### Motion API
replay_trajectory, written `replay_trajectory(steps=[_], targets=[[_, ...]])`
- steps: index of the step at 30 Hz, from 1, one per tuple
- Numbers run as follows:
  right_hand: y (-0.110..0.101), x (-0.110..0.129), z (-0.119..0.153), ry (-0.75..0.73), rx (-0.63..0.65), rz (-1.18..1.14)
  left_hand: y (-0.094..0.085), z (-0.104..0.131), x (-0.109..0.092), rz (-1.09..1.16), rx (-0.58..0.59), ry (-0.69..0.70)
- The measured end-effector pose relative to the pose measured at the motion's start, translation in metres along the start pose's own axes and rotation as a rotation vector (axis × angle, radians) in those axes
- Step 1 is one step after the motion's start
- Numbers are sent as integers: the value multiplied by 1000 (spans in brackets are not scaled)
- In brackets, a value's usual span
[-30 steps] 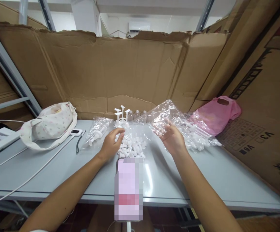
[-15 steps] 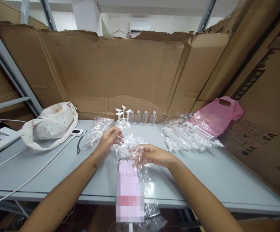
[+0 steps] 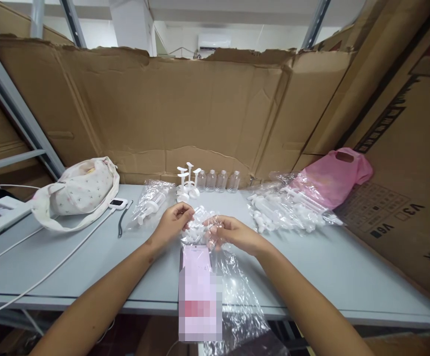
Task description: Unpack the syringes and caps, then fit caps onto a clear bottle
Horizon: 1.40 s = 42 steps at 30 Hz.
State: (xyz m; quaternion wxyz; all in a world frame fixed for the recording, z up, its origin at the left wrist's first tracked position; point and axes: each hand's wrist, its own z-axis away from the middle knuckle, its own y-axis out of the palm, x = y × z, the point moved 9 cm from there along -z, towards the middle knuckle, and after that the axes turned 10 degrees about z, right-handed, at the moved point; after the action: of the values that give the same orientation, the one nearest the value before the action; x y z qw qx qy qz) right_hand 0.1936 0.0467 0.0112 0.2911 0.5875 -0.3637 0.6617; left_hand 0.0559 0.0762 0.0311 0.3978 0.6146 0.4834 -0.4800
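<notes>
A clear plastic bag [image 3: 239,287] with small white plastic parts [image 3: 196,233] at its far end lies between my hands and trails down over the table's front edge. My left hand [image 3: 173,221] is closed at the left of the parts, fingertips pressed together; what they pinch cannot be made out. On the right, my right hand [image 3: 233,233] grips the crinkled film of the bag between thumb and fingers. A phone [image 3: 196,259] with a lit pink screen stands just in front of the parts, partly overlapped by the bag.
White pump-like pieces [image 3: 188,183] stand upright at the back beside several clear bottles [image 3: 221,181]. Bagged white parts lie left [image 3: 151,200] and right [image 3: 285,210]. A pink bag [image 3: 333,178], a cloth bag [image 3: 83,188] and white cables [image 3: 70,254] flank the grey table [image 3: 329,277]. Cardboard [image 3: 200,109] walls the back.
My left hand has come down and toward me, its fingers curling closed. The plastic bag has spread further right and down. My right hand has stayed near the same spot.
</notes>
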Motion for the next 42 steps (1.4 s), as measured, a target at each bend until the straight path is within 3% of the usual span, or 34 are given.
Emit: replay_trajectory(steps=[9,14,17,24,34,38,42], targets=[[-17,-2,-1,17,-164,-85,-2,2,3,-18,30,-63],[-39,-3,1,-7,-394,-85,5,3,6,-19,105,-74],[-49,-3,0,-38,-470,-31,10,3,7,-42,154,-75],[-64,7,4,-115,-607,74,-4,1,-4,-90,-18,4],[-57,19,8,-196,-583,111,-10,0,-9,-211,-34,94],[-51,17,5,-175,-543,173,2,5,-22,-460,32,244],[-30,12,-2,-178,-428,211,22,16,-32,-632,127,329]])
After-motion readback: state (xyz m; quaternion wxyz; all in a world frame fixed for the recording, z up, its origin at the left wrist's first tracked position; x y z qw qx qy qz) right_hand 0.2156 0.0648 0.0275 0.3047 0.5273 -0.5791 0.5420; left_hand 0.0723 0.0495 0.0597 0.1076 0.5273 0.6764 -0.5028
